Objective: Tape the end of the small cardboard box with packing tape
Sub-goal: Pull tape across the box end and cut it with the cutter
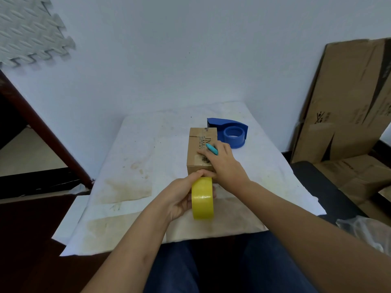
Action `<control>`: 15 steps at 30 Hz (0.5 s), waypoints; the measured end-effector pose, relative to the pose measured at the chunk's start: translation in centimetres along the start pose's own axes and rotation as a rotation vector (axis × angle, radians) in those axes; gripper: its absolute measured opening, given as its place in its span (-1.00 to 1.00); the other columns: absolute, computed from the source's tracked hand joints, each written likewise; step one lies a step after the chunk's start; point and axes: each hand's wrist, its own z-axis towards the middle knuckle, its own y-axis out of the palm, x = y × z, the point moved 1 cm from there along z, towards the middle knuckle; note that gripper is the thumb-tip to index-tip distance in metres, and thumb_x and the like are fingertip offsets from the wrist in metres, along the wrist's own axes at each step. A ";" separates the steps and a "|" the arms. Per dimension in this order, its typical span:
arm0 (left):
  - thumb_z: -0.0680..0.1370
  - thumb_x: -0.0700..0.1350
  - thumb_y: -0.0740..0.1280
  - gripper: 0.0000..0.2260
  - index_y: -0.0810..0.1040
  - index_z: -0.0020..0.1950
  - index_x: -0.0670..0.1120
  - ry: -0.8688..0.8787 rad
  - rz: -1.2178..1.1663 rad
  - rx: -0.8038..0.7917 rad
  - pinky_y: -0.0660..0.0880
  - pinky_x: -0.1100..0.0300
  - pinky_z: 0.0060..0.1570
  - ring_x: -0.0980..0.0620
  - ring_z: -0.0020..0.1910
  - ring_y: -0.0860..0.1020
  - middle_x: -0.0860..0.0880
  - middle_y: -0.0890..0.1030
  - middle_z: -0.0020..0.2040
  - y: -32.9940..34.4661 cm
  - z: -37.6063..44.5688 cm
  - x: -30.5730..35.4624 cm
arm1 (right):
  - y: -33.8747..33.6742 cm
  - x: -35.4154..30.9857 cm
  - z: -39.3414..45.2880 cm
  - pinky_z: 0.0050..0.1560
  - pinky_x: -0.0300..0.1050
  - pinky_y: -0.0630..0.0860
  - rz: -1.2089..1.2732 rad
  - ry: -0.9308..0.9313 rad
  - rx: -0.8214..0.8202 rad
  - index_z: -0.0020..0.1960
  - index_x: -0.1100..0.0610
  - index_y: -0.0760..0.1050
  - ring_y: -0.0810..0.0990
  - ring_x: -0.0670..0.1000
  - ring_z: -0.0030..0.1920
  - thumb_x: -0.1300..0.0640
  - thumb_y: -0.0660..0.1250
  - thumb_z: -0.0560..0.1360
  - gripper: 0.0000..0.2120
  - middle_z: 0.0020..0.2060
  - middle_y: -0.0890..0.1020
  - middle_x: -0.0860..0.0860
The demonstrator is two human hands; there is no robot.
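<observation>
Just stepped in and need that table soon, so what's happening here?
A person is taping up a small cardboard box on a stained white cloth. Their left hand grips a yellow roll of packing tape held against the near end of the box. Their right hand rests on top of the box, holding it down, with a teal pen-like tool between the fingers. A blue tape dispenser sits unused just behind the box. Whether any new tape is stuck yet is hard to tell.

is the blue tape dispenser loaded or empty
Empty, as far as it shows: the blue tape dispenser behind the box has a bare hub, and the yellow tape roll is in the left hand.
</observation>
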 end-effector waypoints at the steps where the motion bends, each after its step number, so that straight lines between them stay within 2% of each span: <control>1: 0.46 -0.07 0.47 -0.85 0.74 -0.07 -0.12 0.000 -0.006 0.000 0.64 0.04 -0.08 -0.10 -0.23 0.69 -0.22 0.73 -0.07 0.0 0.0 0.0 | 0.0 0.1 0.0 0.21 0.00 0.47 0.002 -0.003 -0.002 0.47 -0.03 0.29 0.18 0.07 0.39 -0.21 0.29 0.49 -0.39 0.38 0.28 0.08; 3: 0.50 -0.05 0.42 -0.83 0.75 -0.10 -0.11 -0.003 -0.020 -0.001 0.62 0.01 -0.02 -0.10 -0.20 0.70 -0.23 0.73 -0.04 -0.2 0.1 -0.1 | -0.1 0.2 -0.1 0.29 0.01 0.41 0.028 -0.018 -0.020 0.47 -0.03 0.30 0.18 0.08 0.39 -0.23 0.26 0.50 -0.40 0.37 0.28 0.09; 5: 0.57 -0.02 0.36 -0.76 0.69 0.07 -0.15 -0.006 -0.036 -0.002 0.61 0.00 0.02 -0.11 -0.18 0.71 -0.24 0.73 0.01 -0.3 0.4 -0.3 | -0.3 0.4 -0.2 0.34 0.05 0.35 0.148 -0.013 -0.046 0.44 -0.05 0.34 0.20 0.07 0.36 -0.23 0.18 0.54 -0.48 0.34 0.31 0.08; 8: 0.60 -0.04 0.32 -0.70 0.60 0.23 -0.20 -0.020 -0.049 0.003 0.67 0.07 -0.13 -0.10 -0.21 0.72 -0.24 0.73 -0.04 -0.4 0.8 -0.3 | -1.4 0.9 -0.1 0.29 0.05 0.36 0.467 0.097 0.054 0.36 -0.14 0.40 0.30 0.05 0.25 -0.09 0.05 0.64 -0.67 0.23 0.40 0.05; 11: 0.60 -0.04 0.31 -0.68 0.57 0.25 -0.22 -0.037 -0.051 0.000 0.67 0.06 -0.14 -0.11 -0.21 0.73 -0.25 0.73 -0.02 -0.6 0.9 -0.2 | -3.0 1.2 -0.3 0.03 -0.27 0.45 0.806 0.241 0.135 0.37 -0.16 0.38 0.46 -0.11 0.03 0.10 0.01 0.67 -0.65 0.06 0.50 -0.06; 13: 0.60 -0.04 0.31 -0.68 0.56 0.27 -0.22 -0.045 -0.059 -0.004 0.66 0.02 -0.09 -0.12 -0.19 0.73 -0.27 0.72 0.00 -0.7 1.0 -0.2 | -3.4 1.4 -0.8 -0.16 -0.28 0.51 1.009 0.300 0.093 0.44 -0.19 0.29 0.53 -0.10 -0.14 0.19 0.03 0.67 -0.57 -0.09 0.56 -0.08; 15: 0.61 -0.05 0.30 -0.68 0.56 0.27 -0.22 -0.045 -0.064 -0.007 0.66 0.01 -0.08 -0.12 -0.20 0.73 -0.28 0.72 0.01 -0.6 0.9 -0.1 | -3.4 1.5 -1.5 -0.24 -0.24 0.54 1.139 0.341 0.062 0.48 -0.19 0.18 0.57 -0.07 -0.22 0.20 0.08 0.66 -0.53 -0.13 0.62 -0.01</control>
